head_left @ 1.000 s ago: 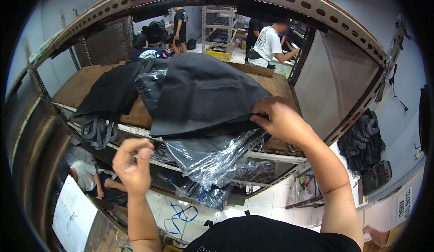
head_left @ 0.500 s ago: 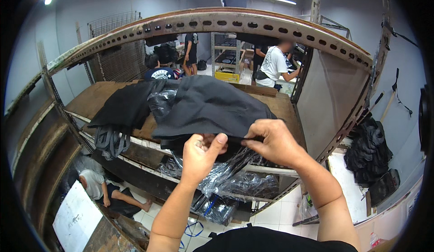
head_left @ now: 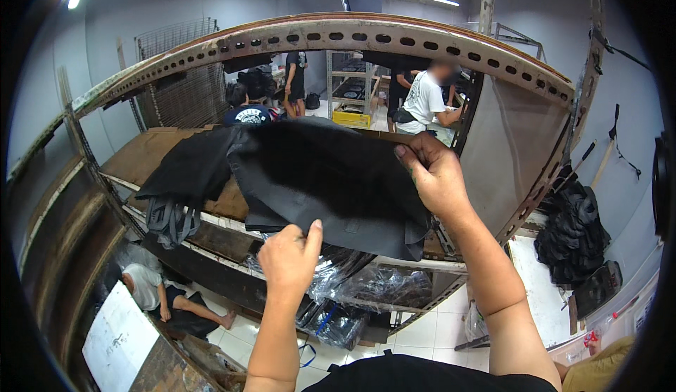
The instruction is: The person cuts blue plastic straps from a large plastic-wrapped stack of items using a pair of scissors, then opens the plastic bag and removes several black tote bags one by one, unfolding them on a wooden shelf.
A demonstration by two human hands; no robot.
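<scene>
As the flat black fabric panel (head_left: 331, 181) looks limp, its edge is aptly pinched by the right hand (head_left: 438, 175), the left hand's (head_left: 289, 257) grip unclear.

A person's black top (head_left: 429, 376) curves across 6 o'clock, a small dark tab (head_left: 388, 352) poking up from its edge. The left forearm (head_left: 273, 339) at 7 o'clock and right forearm (head_left: 486, 258) at 4 are bare, as are the left grip (head_left: 287, 257) and right grip (head_left: 438, 174).

Head cam, fisheye, close, looks fwd + dn.
</scene>
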